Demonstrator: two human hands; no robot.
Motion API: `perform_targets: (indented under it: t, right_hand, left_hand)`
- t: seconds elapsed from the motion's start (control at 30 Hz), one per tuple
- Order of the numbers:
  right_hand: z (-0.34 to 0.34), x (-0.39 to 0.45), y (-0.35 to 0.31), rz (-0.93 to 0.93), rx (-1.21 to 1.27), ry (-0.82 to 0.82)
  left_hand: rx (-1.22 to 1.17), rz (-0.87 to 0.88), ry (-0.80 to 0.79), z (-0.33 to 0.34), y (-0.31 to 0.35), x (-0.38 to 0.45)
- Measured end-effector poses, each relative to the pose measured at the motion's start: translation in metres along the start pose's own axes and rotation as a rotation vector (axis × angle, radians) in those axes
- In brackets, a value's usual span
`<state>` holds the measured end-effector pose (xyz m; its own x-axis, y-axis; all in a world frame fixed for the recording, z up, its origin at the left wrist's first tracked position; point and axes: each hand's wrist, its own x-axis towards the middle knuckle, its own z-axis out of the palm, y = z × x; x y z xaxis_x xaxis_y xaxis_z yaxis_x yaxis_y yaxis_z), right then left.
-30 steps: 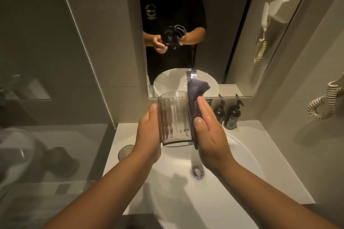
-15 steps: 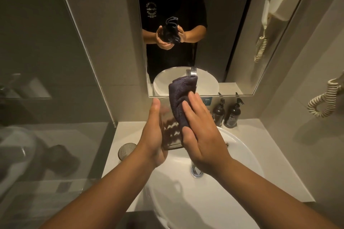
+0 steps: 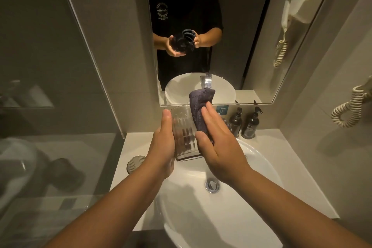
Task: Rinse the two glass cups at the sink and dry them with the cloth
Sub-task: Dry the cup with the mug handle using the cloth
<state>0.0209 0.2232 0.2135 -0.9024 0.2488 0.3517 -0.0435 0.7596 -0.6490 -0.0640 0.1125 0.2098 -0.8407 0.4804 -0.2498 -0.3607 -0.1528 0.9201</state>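
Right above the white sink point(image 3: 237, 219), the left hand point(image 3: 164, 145) grips a ribbed glass cup point(image 3: 184, 133), thumb lying up its near side while the palm wraps its left wall; the cup is held upright, its base clear of the basin. Against the cup's right side the right hand point(image 3: 218, 147) presses a dark cloth point(image 3: 200, 106), fingers laid nearly straight over the fabric and thumb pinning its lower edge, and the cloth's bunched top sticks up past the cup's rim. On the counter point(image 3: 291, 167) just left of the basin a second ribbed cup point(image 3: 135, 164) sits partly hidden behind the left wrist. Behind the hands, two dark pump bottles point(image 3: 250, 125) stand against the wall under the mirror point(image 3: 251, 36).
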Motion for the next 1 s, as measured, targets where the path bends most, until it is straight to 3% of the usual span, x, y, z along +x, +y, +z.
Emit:
perform_targets:
  t: [0.17, 0.63, 0.8, 0.9, 1.0]
  right_hand:
    - [0.002, 0.005, -0.003, -0.119, -0.118, 0.048]
    - [0.020, -0.016, 0.008, -0.218, -0.078, 0.191]
    - [0.020, -0.021, 0.025, -0.051, 0.101, 0.214]
    - [0.014, -0.025, 0.027, 0.117, 0.218, 0.170]
    - [0.010, -0.027, 0.019, 0.136, 0.328, 0.201]
  left_hand:
    - [-0.036, -0.035, -0.115, 0.002, 0.001, -0.004]
    - [-0.353, -0.122, 0.018, 0.009, 0.011, 0.007]
    - [-0.500, -0.086, 0.067, 0.007, 0.011, 0.014]
    - [-0.481, -0.065, 0.082, 0.003, 0.010, 0.019]
    - [-0.402, -0.056, 0.039, 0.000, 0.008, 0.019]
